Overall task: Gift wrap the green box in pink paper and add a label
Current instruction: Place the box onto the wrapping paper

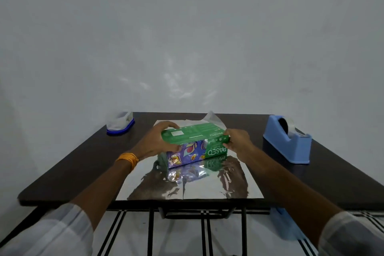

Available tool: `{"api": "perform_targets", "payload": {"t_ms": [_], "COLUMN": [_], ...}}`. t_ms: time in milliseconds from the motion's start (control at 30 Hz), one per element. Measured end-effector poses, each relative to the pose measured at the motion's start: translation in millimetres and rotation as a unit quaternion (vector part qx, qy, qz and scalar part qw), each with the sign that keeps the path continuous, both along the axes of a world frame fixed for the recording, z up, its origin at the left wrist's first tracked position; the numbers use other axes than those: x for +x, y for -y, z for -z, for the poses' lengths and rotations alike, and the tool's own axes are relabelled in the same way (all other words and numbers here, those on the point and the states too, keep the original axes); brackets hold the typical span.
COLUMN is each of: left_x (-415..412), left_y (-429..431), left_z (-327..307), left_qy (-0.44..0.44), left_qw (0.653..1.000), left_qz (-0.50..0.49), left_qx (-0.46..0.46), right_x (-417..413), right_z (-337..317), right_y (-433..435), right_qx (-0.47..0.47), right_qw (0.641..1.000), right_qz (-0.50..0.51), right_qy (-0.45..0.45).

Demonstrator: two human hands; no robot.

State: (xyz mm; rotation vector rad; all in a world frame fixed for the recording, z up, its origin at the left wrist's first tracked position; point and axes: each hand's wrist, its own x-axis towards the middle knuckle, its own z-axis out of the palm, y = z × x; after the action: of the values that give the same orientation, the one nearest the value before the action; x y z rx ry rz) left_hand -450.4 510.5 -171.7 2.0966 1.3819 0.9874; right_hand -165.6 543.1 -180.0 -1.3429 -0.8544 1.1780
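Observation:
The green box (196,131), with a purple flowered panel and white lettering on its near side, rests on a shiny silver sheet of wrapping paper (187,185) spread on the dark table. My left hand (154,141) grips the box's left end, fingers over the top edge and thumb on the near side. At the box's right end, my right hand (238,141) holds the near corner. The sheet's far right corner curls up behind the box. No pink side of the paper shows.
A blue tape dispenser (287,141) with a roll of clear tape stands at the right of the dark table (68,164). A small clear container with a blue base (120,123) sits at the far left corner. A white wall rises behind.

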Motion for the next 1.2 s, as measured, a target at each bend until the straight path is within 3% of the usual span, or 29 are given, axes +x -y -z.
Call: {"api": "perform_targets", "payload": {"t_ms": [133, 433, 633, 900, 1200], "left_x": [-1, -14, -14, -9, -12], "left_y": [-13, -13, -24, -59, -70], "left_z": [6, 24, 12, 16, 31], "left_qy": [0.002, 0.142, 0.18, 0.196, 0.152], "left_qw": [1.0, 0.979, 0.978, 0.972, 0.979], "left_qz": [-0.02, -0.092, -0.082, -0.122, -0.118], "left_qx": [0.002, -0.111, -0.059, -0.048, -0.061], "right_x": [1, -14, -25, -28, -24], "right_z": [4, 12, 0, -6, 20], "right_y": [-7, -2, -7, -24, -37], "right_qx": [0.022, -0.024, 0.043, 0.06, 0.028], "right_qw": [0.999, 0.998, 0.998, 0.996, 0.994], "right_qz": [0.034, -0.004, 0.02, 0.028, -0.005], "right_qy": [-0.013, 0.05, 0.05, 0.055, 0.102]}}
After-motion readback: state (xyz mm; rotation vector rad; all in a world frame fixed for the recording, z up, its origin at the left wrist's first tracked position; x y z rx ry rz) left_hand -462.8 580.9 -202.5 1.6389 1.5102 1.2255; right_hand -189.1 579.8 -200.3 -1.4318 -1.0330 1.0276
